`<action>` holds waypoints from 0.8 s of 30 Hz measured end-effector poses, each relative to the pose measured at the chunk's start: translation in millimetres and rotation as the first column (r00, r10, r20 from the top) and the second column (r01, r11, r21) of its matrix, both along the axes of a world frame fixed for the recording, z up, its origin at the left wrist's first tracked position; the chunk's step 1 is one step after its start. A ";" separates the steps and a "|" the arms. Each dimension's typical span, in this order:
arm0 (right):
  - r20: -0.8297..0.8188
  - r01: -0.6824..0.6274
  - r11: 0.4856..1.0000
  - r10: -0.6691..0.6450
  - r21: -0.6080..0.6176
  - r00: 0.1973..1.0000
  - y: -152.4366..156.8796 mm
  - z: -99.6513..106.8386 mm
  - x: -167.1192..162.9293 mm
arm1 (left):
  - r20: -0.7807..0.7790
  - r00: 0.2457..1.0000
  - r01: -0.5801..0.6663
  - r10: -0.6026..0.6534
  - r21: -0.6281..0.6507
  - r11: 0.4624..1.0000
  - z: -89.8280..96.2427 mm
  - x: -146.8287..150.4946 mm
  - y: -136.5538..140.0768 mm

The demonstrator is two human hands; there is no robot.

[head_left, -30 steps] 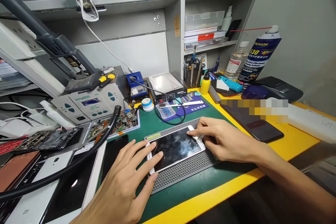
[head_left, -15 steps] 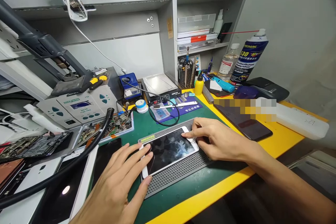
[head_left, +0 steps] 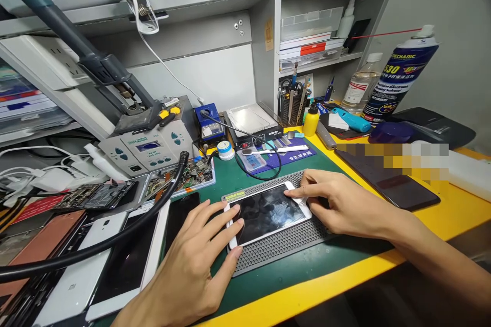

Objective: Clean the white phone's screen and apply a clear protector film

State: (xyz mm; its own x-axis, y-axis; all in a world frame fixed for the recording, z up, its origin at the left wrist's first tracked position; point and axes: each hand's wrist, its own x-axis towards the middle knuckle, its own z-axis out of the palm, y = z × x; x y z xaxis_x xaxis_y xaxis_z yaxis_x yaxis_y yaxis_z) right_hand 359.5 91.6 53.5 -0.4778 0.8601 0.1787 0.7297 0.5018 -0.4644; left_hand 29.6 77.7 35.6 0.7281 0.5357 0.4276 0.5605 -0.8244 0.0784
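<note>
A white-framed smartphone [head_left: 264, 219] lies screen up on a grey perforated mat [head_left: 280, 248], with smudges on its dark glass. My left hand [head_left: 207, 250] holds the phone's left end, its spread fingertips on the frame and glass and its thumb at the near corner. At the other end, my right hand [head_left: 330, 202] is closed in a pinch on a small white tissue-like piece [head_left: 301, 199]. Its index fingertip presses near the phone's far right edge. Most of that white piece is hidden under the fingers.
On the left are a soldering station [head_left: 153, 148], a black hose [head_left: 115, 237], a tray of circuit boards [head_left: 192, 176] and several phones. Behind the mat stand a white-lidded jar [head_left: 225, 150] and a yellow bottle [head_left: 311, 121]. A dark phone [head_left: 387, 179] and spray can [head_left: 402, 79] are to the right.
The view has swung left, so everything appears further right. Both hands keep nearly the same places on the phone.
</note>
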 end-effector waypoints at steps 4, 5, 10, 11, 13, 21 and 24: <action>0.011 -0.002 1.000 0.001 0.005 1.000 0.4 -0.7 -0.6 | 0.007 1.000 -0.007 0.007 -0.022 1.000 2.4 -0.2 -1.0; 0.012 0.001 1.000 -0.001 0.006 1.000 0.4 -0.8 -0.7 | 0.006 1.000 -0.008 0.008 -0.030 1.000 3.1 -0.3 -1.2; -0.002 0.007 1.000 -0.007 0.011 1.000 1.3 -1.4 -0.1 | 0.016 1.000 -0.009 0.010 -0.058 0.998 5.6 0.2 -1.6; -0.002 0.007 1.000 -0.007 0.014 1.000 1.4 -1.7 0.2 | 0.020 1.000 -0.008 0.009 -0.059 0.998 5.8 0.5 -1.6; -0.002 0.006 1.000 -0.006 0.024 1.000 1.5 -2.1 0.6 | 0.025 1.000 -0.006 0.008 -0.055 0.998 6.0 0.8 -1.8; -0.006 -0.004 0.998 0.004 0.061 1.000 0.5 -2.5 0.3 | 0.038 0.999 -0.001 0.004 -0.060 0.998 5.9 0.7 -1.8; -0.008 -0.006 0.997 0.007 0.073 1.000 1.0 -3.1 0.4 | 0.042 0.999 -0.005 0.007 -0.062 0.998 6.0 0.9 -1.7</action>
State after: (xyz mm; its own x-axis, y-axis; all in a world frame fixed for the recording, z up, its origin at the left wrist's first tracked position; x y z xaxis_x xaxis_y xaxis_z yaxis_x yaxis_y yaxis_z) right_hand 360.0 92.6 50.4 -0.4814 0.8417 0.2446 0.7226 0.5391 -0.4327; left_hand 30.5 76.0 41.6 0.7070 0.5664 0.4236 0.5604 -0.8140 0.1529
